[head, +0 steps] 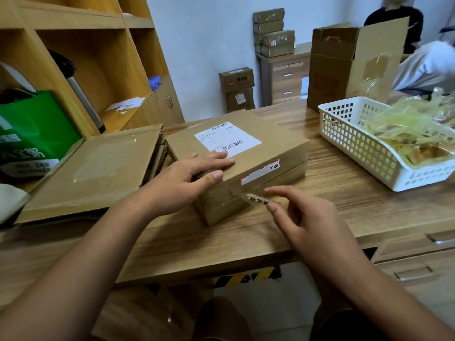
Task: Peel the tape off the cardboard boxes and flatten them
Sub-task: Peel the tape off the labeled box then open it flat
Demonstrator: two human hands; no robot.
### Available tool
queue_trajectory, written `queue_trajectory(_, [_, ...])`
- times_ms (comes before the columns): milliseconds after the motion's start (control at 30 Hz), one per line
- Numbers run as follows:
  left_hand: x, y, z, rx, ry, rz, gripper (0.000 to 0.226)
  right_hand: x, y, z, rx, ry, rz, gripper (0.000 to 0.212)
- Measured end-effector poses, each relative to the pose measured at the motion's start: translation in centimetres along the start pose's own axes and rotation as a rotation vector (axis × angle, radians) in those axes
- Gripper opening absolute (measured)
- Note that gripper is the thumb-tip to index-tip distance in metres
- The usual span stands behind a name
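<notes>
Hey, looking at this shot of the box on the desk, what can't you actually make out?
Head view: print on the label is too small to read.
Head view: the left hand covers part of the box top.
Head view: writing on the tape that the right hand pinches is blurred.
Head view: the right edge cuts off the basket.

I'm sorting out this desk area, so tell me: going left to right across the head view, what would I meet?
Green bag → flattened cardboard → taped box with the shipping label → white basket holding tape scraps.
</notes>
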State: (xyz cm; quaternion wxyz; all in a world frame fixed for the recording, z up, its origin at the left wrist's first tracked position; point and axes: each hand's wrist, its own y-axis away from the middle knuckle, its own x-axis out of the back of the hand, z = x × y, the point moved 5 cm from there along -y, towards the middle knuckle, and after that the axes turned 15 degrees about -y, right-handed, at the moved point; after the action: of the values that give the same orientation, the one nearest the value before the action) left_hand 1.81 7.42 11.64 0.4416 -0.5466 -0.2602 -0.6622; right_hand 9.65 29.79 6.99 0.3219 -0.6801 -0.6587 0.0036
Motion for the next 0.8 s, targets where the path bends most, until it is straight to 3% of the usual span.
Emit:
queue_trajectory(133, [-0.1,0.0,0.0,-0.02,-0.03,-0.033,0.039,0.6,-0.3,0.2,-0.017,0.008,0.017,0.021])
queue_trajectory(267, [-0.8,-0.8,0.3,-0.016,-0.105,-0.029,0.04,-0.2,0.9,-0.6,0.012,0.002,-0.043,0.026])
queue_trajectory(367, [-1.5,-1.5,0.6,-0.005,-0.146,0.021,0.049,-2.5,3.2,-2.0,0.108,0.022,-0.105,0.029])
queue_trajectory(600, [-2.2,-2.1,1.2,0.068,-0.142,0.109,0.054,-4.1,5.5,-3.7,0.253,-0.011,-0.079,0.02])
queue_trajectory(800, [-1.1,-1.2,0.2,0.101,-0.043,0.1,0.056,-1.3,3.3,-1.9,0.128,0.012,0.027,0.019])
